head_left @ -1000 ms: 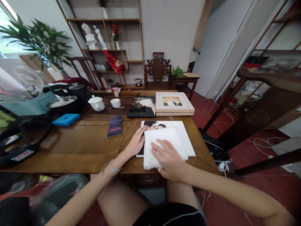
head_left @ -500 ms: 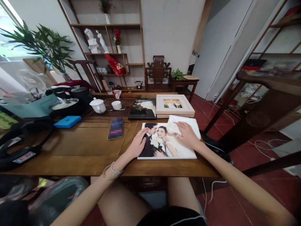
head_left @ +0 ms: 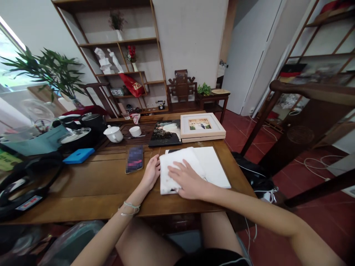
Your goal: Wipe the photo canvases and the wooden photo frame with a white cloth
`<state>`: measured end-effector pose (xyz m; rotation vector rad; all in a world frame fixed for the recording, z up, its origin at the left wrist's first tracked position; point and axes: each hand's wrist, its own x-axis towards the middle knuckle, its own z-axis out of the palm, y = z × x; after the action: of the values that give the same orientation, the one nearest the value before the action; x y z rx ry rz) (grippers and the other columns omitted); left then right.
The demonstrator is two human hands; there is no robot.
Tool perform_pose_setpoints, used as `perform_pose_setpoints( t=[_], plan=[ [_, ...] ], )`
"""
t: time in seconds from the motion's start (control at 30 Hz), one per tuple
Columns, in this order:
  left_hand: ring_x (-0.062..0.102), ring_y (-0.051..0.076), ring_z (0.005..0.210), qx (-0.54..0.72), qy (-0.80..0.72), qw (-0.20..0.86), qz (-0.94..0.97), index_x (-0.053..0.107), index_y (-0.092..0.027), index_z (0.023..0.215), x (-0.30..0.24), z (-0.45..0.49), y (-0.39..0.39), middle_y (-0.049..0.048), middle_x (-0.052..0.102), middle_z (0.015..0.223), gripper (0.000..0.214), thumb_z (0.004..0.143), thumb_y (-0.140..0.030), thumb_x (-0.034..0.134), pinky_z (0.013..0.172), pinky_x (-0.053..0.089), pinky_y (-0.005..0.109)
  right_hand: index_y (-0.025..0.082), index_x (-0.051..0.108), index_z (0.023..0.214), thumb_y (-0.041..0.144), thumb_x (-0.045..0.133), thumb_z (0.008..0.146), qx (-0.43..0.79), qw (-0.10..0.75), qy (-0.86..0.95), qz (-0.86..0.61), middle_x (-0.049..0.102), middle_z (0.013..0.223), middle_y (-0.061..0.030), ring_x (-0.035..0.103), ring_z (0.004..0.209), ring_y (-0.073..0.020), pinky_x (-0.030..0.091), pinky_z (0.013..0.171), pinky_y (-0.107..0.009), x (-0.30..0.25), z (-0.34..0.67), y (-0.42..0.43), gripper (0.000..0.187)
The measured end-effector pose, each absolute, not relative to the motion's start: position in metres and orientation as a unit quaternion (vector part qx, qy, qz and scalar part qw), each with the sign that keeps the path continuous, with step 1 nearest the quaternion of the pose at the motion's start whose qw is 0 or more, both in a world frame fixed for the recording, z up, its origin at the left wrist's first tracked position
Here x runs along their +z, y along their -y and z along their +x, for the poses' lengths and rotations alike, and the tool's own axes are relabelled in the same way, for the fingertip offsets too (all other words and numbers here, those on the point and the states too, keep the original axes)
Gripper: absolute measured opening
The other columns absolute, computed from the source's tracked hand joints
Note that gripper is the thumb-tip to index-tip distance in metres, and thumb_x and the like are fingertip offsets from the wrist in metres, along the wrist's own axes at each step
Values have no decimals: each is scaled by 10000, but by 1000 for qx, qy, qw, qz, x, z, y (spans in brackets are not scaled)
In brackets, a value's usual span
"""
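A flat photo print panel with a white edge lies on the table in front of me. A folded white cloth covers most of its left half, so the pictured couple is nearly all hidden. My right hand rests flat on top of the cloth, fingers spread, pressing it against the panel. At the panel's left edge my left hand touches the side, its fingers stretched forward and slightly bent.
Behind the panel lie a dark photo print and a framed picture. To the left are a phone, a blue box, a lidded white cup, a small white cup and a black headset. A wooden chair stands at right.
My right hand has swept the cloth from the panel's upper right to its left side. The left hand has slid off the picture surface to the left edge.
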<state>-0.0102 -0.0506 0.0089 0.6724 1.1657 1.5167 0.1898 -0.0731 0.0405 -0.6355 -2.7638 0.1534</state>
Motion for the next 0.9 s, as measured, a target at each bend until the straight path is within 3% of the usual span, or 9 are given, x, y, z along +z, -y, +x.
perform_pose_setpoints(
  t=[0.1,0.17,0.27,0.4,0.6,0.73,0.8,0.9],
  plan=[
    [705,149,740,617,-502,544,267,571,-125,1085,7,-12,50,73,733,860,319,794,-158,696,702,556,247,191,470,1361,182,601,675,111,148,973,-141,452,1445,-85,256,1390,-277,127,1150,-521,28,227,89,698],
    [715,157,756,588,-505,566,281,584,-117,1093,7,-12,50,91,745,890,407,727,-127,761,708,565,253,233,422,1407,134,556,670,164,156,965,-128,486,1422,-47,302,1380,-235,126,1165,-492,26,262,91,756],
    [725,182,763,549,-511,578,321,624,-100,1071,11,-11,53,116,753,930,534,588,-92,853,725,576,263,287,434,1405,131,484,767,212,194,940,-182,515,1395,-39,367,1353,-223,134,1160,-521,30,313,85,658],
    [724,182,701,542,-529,565,327,667,-97,992,24,-6,61,101,761,882,566,473,-82,894,672,579,247,276,461,1388,259,443,910,229,233,910,-254,496,1413,-73,353,1365,-244,125,1151,-554,33,353,70,479],
    [712,170,649,604,-558,498,277,670,-127,954,56,-8,82,61,757,816,537,457,-69,866,589,554,228,262,458,1379,444,428,944,227,271,880,-316,490,1413,-107,378,1350,-287,163,1135,-594,34,347,47,473],
    [714,194,710,653,-579,387,298,672,-126,961,82,-21,97,46,743,775,497,498,-151,851,673,559,265,241,274,1482,476,630,823,142,311,884,-319,344,1511,-119,217,1418,-310,135,1153,-577,56,304,70,786],
    [704,190,706,667,-587,331,318,667,-128,964,93,-27,103,32,730,750,488,512,-190,841,673,552,264,221,284,1481,461,686,781,87,325,907,-254,337,1515,-118,164,1431,-308,158,1162,-548,67,270,91,842],
    [679,152,656,695,-578,255,342,636,-158,989,107,-28,109,-7,694,718,513,513,-192,824,634,534,232,100,283,1474,299,610,844,20,318,923,-217,346,1496,-177,149,1429,-321,214,1147,-562,68,216,116,738]
  ],
)
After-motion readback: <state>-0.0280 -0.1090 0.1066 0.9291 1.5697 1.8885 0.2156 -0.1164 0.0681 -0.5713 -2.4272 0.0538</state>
